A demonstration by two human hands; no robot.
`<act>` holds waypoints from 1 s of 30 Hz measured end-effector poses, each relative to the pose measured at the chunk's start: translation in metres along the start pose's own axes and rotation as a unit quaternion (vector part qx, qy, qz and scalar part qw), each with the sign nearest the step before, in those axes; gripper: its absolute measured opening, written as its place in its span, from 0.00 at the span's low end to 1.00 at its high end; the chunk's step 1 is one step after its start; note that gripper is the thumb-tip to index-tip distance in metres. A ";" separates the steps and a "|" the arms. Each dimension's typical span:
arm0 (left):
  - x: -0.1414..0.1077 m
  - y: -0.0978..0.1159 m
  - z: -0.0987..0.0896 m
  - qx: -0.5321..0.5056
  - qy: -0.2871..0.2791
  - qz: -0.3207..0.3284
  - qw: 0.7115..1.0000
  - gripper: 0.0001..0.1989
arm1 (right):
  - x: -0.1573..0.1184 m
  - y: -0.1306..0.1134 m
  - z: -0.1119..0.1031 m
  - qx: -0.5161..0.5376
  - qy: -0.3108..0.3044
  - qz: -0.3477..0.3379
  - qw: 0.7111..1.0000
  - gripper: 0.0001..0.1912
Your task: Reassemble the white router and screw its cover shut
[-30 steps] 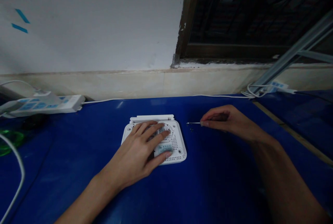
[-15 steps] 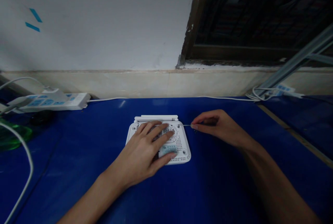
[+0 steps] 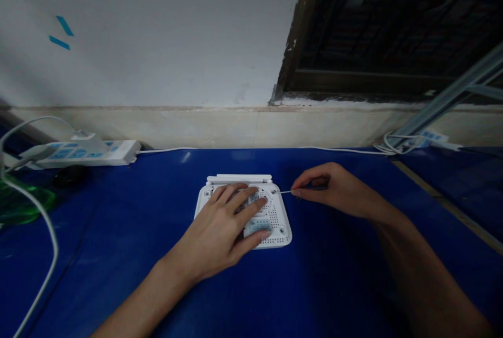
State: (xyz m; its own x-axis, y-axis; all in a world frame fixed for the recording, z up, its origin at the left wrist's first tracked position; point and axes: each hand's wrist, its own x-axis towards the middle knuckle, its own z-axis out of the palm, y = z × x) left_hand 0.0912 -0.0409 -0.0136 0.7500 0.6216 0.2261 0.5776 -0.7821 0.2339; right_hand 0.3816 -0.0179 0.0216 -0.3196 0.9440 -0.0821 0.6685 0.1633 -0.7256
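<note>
Desk (image 3: 251,296), blue and glossy, stretches across the lower part of my feed, and near its middle a white perforated device (image 3: 281,212) lies flat, labelled face up, a narrow white bar (image 3: 239,178) running along its far edge. I see the two hands well apart. The left hand (image 3: 220,225) rests palm down over the device, fingers spread rather than clamped, covering much of it; a pale label (image 3: 257,224) shows past the thumb. The right hand (image 3: 334,188) has thumb and finger pinched together on a thin rod (image 3: 283,192), which points leftward with its tip at the round recess (image 3: 274,192) in the device's far right corner. I cannot tell from here whether the tip is seated inside. Just beneath the right fingertips I make out specks (image 3: 297,199) on the desk, too small to identify.

At far left I have a white power strip (image 3: 121,154), a dark rounded object (image 3: 70,176) just in front and a green translucent object (image 3: 29,204) near that. At right, a slanting metal bar (image 3: 444,94) rises before a dark window (image 3: 373,29).
</note>
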 end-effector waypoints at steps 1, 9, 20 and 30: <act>0.000 0.000 0.000 -0.003 0.000 -0.002 1.000 0.27 | 0.001 0.000 0.000 -0.002 -0.003 0.004 1.000 0.12; 0.016 0.004 -0.005 0.000 -0.012 -0.011 1.000 0.27 | 0.006 -0.004 -0.001 0.013 -0.029 0.022 0.999 0.12; 0.016 0.003 -0.004 -0.002 -0.005 -0.011 1.000 0.28 | 0.008 -0.015 -0.010 -0.036 -0.039 0.004 0.999 0.11; -0.004 -0.009 -0.009 -0.039 -0.019 0.010 0.999 0.35 | 0.036 -0.074 -0.005 -0.366 -0.066 -0.122 0.920 0.07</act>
State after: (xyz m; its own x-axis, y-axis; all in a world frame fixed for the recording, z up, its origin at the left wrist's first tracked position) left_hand 0.0807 -0.0358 -0.0082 0.7733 0.6031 0.1956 0.5372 -0.7871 0.3030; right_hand 0.3234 0.0053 0.0758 -0.5668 0.8183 -0.0956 0.8237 0.5608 -0.0834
